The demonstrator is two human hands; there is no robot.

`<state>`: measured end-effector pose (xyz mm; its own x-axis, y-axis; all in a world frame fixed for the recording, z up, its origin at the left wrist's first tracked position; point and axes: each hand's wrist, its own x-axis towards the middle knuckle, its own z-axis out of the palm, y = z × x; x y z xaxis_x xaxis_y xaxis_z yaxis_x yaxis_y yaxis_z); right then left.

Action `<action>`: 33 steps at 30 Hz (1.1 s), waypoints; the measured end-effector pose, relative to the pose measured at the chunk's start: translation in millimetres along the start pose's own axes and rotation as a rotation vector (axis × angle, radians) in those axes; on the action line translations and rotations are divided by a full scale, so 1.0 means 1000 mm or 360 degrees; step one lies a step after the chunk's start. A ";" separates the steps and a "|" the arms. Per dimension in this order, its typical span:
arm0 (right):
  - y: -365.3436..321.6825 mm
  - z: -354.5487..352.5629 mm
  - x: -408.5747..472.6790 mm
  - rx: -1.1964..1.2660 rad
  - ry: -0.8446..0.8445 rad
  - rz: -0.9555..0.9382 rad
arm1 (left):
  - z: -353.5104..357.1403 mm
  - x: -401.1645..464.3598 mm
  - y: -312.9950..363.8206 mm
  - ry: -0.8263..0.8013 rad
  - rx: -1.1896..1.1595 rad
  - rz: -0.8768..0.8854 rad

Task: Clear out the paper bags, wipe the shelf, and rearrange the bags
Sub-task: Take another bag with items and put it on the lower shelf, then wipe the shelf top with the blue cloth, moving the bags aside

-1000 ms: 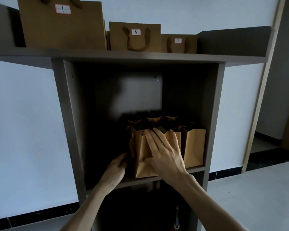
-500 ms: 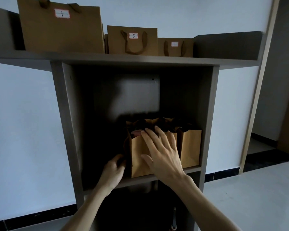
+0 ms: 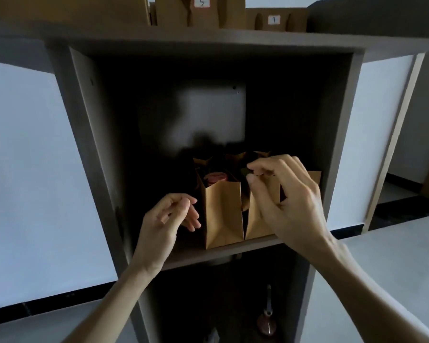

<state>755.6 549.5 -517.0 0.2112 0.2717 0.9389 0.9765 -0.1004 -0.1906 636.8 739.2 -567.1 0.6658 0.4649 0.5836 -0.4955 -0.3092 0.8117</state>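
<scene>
Right hand (image 3: 292, 201) pinches the top edge of the middle paper bag (image 3: 260, 219); left hand (image 3: 166, 219), loosely curled, hovers in open shelf (image 3: 208, 256) space beside the left bag (image 3: 223, 214).

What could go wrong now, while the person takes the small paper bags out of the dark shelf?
The right hand pinches only the top edge of the middle bag, so the paper may tear or the bag tip. The left bag stands open with something reddish inside; a knock from the left hand might spill it.
</scene>
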 end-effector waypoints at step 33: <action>-0.086 -0.155 0.440 -0.0133 -0.0204 0.0368 | 0.029 0.266 0.393 -0.0511 -0.0130 -0.0369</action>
<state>757.7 529.8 -43.1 0.4372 0.3506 0.8282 0.8959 -0.2509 -0.3667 635.7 717.4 -92.0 0.8990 0.2280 0.3738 -0.3458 -0.1539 0.9256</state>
